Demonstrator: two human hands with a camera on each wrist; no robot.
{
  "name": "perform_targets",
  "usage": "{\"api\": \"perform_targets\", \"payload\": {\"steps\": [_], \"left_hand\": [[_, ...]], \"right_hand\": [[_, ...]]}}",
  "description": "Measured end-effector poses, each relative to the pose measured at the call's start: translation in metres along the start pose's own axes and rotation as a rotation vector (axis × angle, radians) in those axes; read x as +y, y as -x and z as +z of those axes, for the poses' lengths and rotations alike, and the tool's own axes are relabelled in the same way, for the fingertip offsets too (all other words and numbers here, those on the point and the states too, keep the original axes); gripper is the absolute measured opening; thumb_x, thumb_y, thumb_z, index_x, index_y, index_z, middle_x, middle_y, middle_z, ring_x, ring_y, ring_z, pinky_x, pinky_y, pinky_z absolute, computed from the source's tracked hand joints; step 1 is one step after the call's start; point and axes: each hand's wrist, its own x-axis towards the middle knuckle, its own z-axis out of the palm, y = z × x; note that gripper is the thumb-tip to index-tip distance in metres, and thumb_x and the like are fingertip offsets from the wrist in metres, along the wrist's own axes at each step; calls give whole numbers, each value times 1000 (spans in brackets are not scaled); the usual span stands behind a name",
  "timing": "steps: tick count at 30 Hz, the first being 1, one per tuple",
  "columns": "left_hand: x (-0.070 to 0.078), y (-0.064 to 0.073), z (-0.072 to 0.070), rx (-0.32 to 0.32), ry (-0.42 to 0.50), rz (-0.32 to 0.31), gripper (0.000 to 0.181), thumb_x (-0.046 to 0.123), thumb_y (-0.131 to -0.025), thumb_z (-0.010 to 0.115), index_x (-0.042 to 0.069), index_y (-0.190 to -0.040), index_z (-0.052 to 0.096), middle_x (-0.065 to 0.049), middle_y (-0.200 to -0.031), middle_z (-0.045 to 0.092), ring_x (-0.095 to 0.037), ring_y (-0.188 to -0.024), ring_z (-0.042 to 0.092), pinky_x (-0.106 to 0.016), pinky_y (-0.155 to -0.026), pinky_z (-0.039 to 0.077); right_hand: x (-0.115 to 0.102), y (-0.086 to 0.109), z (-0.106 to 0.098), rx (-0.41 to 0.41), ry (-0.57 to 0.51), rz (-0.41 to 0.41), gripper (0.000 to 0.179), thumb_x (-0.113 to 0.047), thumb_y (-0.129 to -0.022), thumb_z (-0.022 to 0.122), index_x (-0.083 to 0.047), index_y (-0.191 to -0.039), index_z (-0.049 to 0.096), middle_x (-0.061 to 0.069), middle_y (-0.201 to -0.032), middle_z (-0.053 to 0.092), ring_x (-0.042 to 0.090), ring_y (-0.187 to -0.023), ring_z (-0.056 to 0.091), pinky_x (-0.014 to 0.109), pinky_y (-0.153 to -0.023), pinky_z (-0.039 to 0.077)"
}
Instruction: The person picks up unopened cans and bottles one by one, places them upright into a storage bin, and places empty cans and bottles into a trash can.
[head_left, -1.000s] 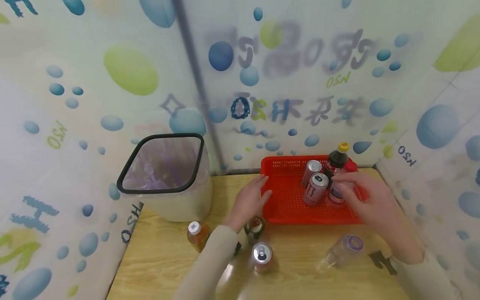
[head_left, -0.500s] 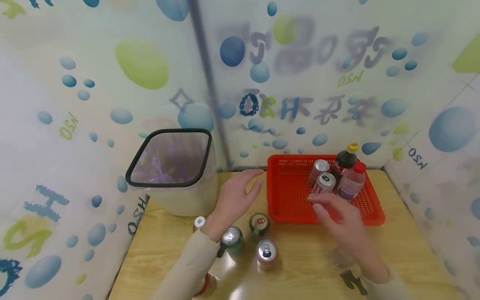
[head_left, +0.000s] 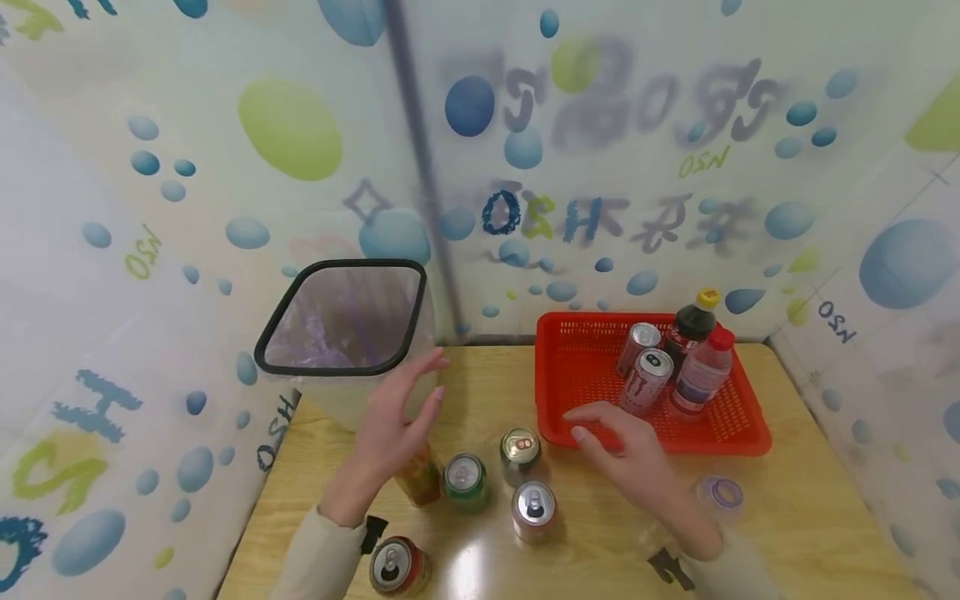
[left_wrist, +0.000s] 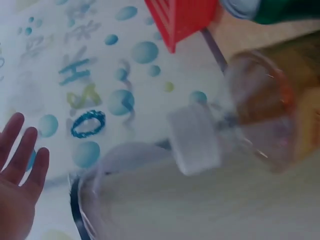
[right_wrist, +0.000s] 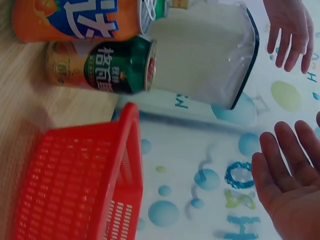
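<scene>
My left hand (head_left: pixel 390 437) hovers with extended fingers over an amber drink bottle (head_left: pixel 422 479), beside the bin. The left wrist view shows the bottle's white cap (left_wrist: pixel 195 140) close up, apart from the fingers. In front of the red basket (head_left: pixel 546 400), my right hand (head_left: pixel 637 458) hangs with its fingers loosely bent and nothing in them. Between the hands stand a green can (head_left: pixel 465 483), a dark green and gold can (head_left: pixel 520 454) and an orange soda can (head_left: pixel 534 510). A red can (head_left: pixel 397 567) is nearest me. A clear bottle with a lilac cap (head_left: pixel 725 493) is partly hidden behind my right forearm.
Upright at the basket's right side are pink cans (head_left: pixel 647 379), a cola bottle (head_left: pixel 690 329) with a yellow cap and a pink bottle (head_left: pixel 702 375) with a red cap. A lined bin (head_left: pixel 341 367) with a black rim stands back left. Patterned walls enclose the table.
My right hand has moved left and nearer me, from over the red-capped bottle to the basket's front edge. My left hand has moved left from the basket's side to above the amber bottle.
</scene>
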Motion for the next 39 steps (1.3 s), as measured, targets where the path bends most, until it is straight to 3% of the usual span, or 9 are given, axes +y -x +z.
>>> {"api": "perform_targets", "payload": {"steps": [3, 7, 10, 14, 18, 25, 29, 33, 39], "left_hand": [[-8, 16, -8, 14, 16, 37, 42, 24, -107, 58, -2, -140, 58, -14, -123, 71, -30, -117, 66, -25, -112, 41], [-16, 41, -18, 17, 37, 29, 41, 20, -103, 63, -2, -138, 60, -15, -129, 69, -25, -125, 62, -23, -113, 38], [-22, 59, -23, 24, 54, -6, 48, 12, -95, 70, -3, -140, 60, -18, -137, 64, -21, -133, 56, -23, -115, 37], [-31, 83, -23, 21, 60, -69, 57, 18, -90, 79, -6, -138, 59, -20, -140, 61, -18, -137, 52, -22, -116, 35], [-38, 100, -20, -2, 70, -141, 68, 24, -85, 85, -1, -142, 58, -20, -142, 59, -16, -138, 50, -20, -115, 32], [-54, 117, -8, -57, 65, -201, 83, 27, -79, 89, 0, -148, 52, -22, -148, 52, -18, -141, 44, -15, -116, 26], [-64, 125, 0, -131, 55, -293, 95, 18, -72, 93, -2, -151, 46, -24, -150, 50, -33, -136, 49, -10, -114, 23], [-73, 129, 6, -185, 134, -385, 105, 8, -70, 95, -4, -155, 35, -28, -146, 52, -44, -130, 54, -8, -110, 27], [-83, 130, 14, -243, 195, -502, 106, 17, -68, 99, 1, -153, 39, -21, -142, 58, -38, -129, 56, -11, -107, 31]], "right_hand": [[-1, -2, 7, -18, 3, 2, 22, -11, -96, 74, -22, -116, 74, -13, -115, 73, 13, -112, 68, 37, -95, 57], [0, -5, 14, -25, 8, 2, 22, -13, -96, 74, -23, -115, 74, -15, -115, 72, 13, -111, 68, 38, -97, 56], [2, -6, 16, -25, 10, 13, 21, -14, -96, 74, -24, -115, 74, -16, -115, 72, 13, -112, 68, 39, -98, 56], [6, -3, 16, -28, 20, 49, 20, -16, -97, 73, -25, -115, 74, -16, -115, 72, 13, -113, 67, 42, -97, 57], [9, -1, 15, -28, 33, 66, 19, -16, -97, 74, -23, -115, 74, -15, -115, 72, 13, -111, 68, 41, -95, 58], [14, 3, 13, -31, 27, 50, 19, -15, -97, 74, -21, -115, 74, -14, -114, 72, 13, -110, 69, 38, -93, 58], [17, 7, 12, -28, 28, 49, 19, -14, -97, 74, -22, -115, 74, -14, -114, 73, 13, -109, 69, 37, -92, 59], [21, 11, 12, -13, 39, 38, 21, -11, -96, 74, -20, -114, 74, -13, -114, 73, 13, -109, 69, 36, -92, 59], [23, 15, 9, 13, 62, 18, 21, -8, -95, 74, -16, -114, 75, -10, -112, 74, 13, -107, 70, 33, -92, 57]]}}
